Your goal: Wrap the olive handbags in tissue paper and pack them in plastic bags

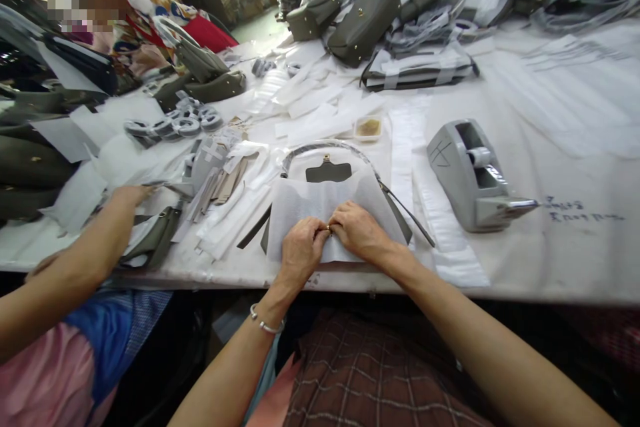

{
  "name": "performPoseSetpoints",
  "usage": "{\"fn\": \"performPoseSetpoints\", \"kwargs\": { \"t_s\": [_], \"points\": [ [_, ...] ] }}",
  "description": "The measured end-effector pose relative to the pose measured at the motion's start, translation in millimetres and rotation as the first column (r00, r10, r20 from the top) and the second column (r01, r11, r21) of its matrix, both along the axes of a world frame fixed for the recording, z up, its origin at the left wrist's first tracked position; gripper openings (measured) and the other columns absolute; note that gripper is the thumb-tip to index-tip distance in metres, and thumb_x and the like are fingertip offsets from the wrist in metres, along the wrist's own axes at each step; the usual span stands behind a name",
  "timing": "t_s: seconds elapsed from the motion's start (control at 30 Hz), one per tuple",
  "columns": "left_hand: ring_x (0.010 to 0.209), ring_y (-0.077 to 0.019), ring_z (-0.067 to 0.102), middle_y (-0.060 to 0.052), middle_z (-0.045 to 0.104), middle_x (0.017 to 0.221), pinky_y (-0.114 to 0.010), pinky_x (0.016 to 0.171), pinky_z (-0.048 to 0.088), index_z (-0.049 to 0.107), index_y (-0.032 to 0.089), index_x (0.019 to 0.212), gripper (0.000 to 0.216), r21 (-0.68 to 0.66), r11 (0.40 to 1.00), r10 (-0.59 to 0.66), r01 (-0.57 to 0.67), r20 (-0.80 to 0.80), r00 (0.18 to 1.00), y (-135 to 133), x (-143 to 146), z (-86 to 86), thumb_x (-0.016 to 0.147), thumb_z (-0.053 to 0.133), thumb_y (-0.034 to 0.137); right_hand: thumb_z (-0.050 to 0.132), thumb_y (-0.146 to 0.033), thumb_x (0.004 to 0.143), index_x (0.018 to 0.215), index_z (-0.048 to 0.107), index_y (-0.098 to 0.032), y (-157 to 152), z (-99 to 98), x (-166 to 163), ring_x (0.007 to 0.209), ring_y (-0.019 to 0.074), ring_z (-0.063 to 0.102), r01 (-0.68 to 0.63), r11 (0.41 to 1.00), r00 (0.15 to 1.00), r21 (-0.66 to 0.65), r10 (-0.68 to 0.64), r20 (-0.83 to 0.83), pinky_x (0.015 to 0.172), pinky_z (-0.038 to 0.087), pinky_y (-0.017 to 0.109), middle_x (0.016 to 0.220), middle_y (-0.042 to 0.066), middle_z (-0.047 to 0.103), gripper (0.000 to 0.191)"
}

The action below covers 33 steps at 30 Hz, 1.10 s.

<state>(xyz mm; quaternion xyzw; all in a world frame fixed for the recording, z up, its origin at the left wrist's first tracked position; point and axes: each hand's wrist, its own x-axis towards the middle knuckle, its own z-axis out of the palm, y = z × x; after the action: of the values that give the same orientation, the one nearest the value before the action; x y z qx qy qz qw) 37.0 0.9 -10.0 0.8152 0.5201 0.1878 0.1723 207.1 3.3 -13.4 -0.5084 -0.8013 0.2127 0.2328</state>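
A grey handbag [327, 172] lies flat at the table's near edge, mostly covered by white tissue paper [320, 203]. Its curved handle [325, 147] and a dark leather tab with a gold stud show above the paper. My left hand [301, 250] and my right hand [356, 230] meet at the bag's lower middle. Both are closed in a pinch on a small gold metal fitting [329, 229] between the fingertips. A bracelet sits on my left wrist.
A grey tape dispenser [470, 177] stands to the right. A small tray [369, 127] sits behind the bag. Tape rolls [175, 123], paper strips and more grey bags [365, 20] cover the table. A co-worker's arm [75, 260] reaches in at left; another person sits far left.
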Motion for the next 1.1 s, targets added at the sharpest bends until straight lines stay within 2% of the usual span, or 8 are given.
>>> {"fn": "performPoseSetpoints", "kwargs": {
  "t_s": [0.2, 0.33, 0.5, 0.63, 0.73, 0.87, 1.0, 1.1],
  "points": [
    [0.081, -0.0171, 0.058, -0.001, 0.064, 0.082, -0.028, 0.075, 0.043, 0.06, 0.021, 0.082, 0.012, 0.022, 1.0, -0.021, 0.021, -0.005, 1.0, 0, 0, -1.3, 0.094, 0.057, 0.021, 0.056, -0.01, 0.088, 0.083, 0.067, -0.013, -2, -0.7, -5, 0.09, 0.0225, 0.053, 0.041, 0.996, 0.996, 0.073, -0.046, 0.08, 0.083, 0.042, 0.032, 0.087, 0.01, 0.065, 0.013],
    [0.082, -0.0171, 0.059, -0.001, 0.065, 0.083, -0.028, 0.077, 0.044, 0.061, 0.021, 0.083, 0.012, 0.024, 0.999, -0.022, 0.022, 0.006, 1.0, 0, 0, -1.3, 0.094, 0.056, 0.021, 0.054, -0.008, 0.087, 0.081, 0.063, -0.015, -4, -4.3, -8, 0.087, 0.0224, 0.052, 0.089, 0.99, 0.994, 0.112, -0.095, 0.05, 0.082, 0.042, 0.032, 0.086, 0.009, 0.063, 0.012],
    [0.083, -0.0175, 0.06, -0.001, 0.065, 0.083, -0.029, 0.077, 0.044, 0.061, 0.021, 0.083, 0.01, 0.025, 1.0, -0.013, 0.012, 0.011, 1.0, 0, 0, -1.0, 0.093, 0.058, 0.021, 0.054, -0.009, 0.085, 0.078, 0.06, -0.018, -4, -6.0, -9, 0.085, 0.0218, 0.056, 0.279, 0.95, 0.951, 0.137, -0.253, -0.181, 0.081, 0.045, 0.033, 0.084, 0.008, 0.063, 0.013],
    [0.08, -0.0172, 0.061, -0.001, 0.066, 0.087, -0.029, 0.075, 0.046, 0.061, 0.021, 0.09, 0.002, 0.03, 0.999, 0.011, -0.012, 0.006, 1.0, 0, 0, -0.7, 0.092, 0.059, 0.022, 0.059, -0.013, 0.082, 0.083, 0.062, -0.02, -11, 14.3, -4, 0.084, 0.0192, 0.062, 0.335, 0.94, 0.849, 0.067, -0.27, -0.454, 0.081, 0.05, 0.033, 0.085, 0.004, 0.066, 0.008],
    [0.083, -0.0167, 0.062, -0.001, 0.066, 0.097, -0.029, 0.077, 0.047, 0.061, 0.023, 0.102, 0.011, 0.039, 0.999, 0.002, -0.003, 0.013, 1.0, -1, 0, -0.9, 0.091, 0.059, 0.02, 0.057, -0.014, 0.084, 0.087, 0.065, -0.022, -34, 41.5, 5, 0.093, 0.0187, 0.064, 0.265, 0.963, 0.791, 0.049, -0.188, -0.582, 0.086, 0.051, 0.033, 0.096, 0.005, 0.068, 0.011],
    [0.092, -0.018, 0.063, -0.001, 0.066, 0.099, -0.028, 0.081, 0.046, 0.062, 0.025, 0.1, 0.012, 0.078, 0.995, -0.066, 0.065, 0.015, 0.998, -1, -2, -2.8, 0.091, 0.058, 0.018, 0.054, -0.016, 0.091, 0.093, 0.07, -0.024, -83, 66.4, 21, 0.097, 0.0172, 0.066, 0.03, 1.0, 0.886, -0.004, -0.028, -0.463, 0.088, 0.051, 0.03, 0.102, 0.005, 0.069, 0.017],
    [0.092, -0.0187, 0.061, -0.001, 0.067, 0.101, -0.03, 0.082, 0.045, 0.063, 0.025, 0.102, 0.011, 0.122, 0.988, -0.093, 0.09, 0.018, 0.995, -1, -2, -4.9, 0.093, 0.058, 0.021, 0.05, -0.023, 0.097, 0.097, 0.072, -0.024, -125, 60.6, 37, 0.097, 0.0166, 0.066, -0.106, 0.985, 0.96, -0.136, 0.066, -0.271, 0.087, 0.052, 0.028, 0.104, 0.006, 0.071, 0.022],
    [0.091, -0.0192, 0.06, -0.002, 0.068, 0.1, -0.031, 0.082, 0.044, 0.064, 0.025, 0.102, 0.011, 0.133, 0.986, -0.099, 0.099, -0.005, 0.995, -2, -2, -5.5, 0.094, 0.057, 0.022, 0.058, -0.026, 0.094, 0.093, 0.073, -0.025, -143, 51.1, 47, 0.083, 0.0168, 0.068, -0.054, 0.98, 0.981, -0.194, 0.016, -0.192, 0.077, 0.053, 0.027, 0.089, 0.004, 0.074, 0.016]
  ]
}}
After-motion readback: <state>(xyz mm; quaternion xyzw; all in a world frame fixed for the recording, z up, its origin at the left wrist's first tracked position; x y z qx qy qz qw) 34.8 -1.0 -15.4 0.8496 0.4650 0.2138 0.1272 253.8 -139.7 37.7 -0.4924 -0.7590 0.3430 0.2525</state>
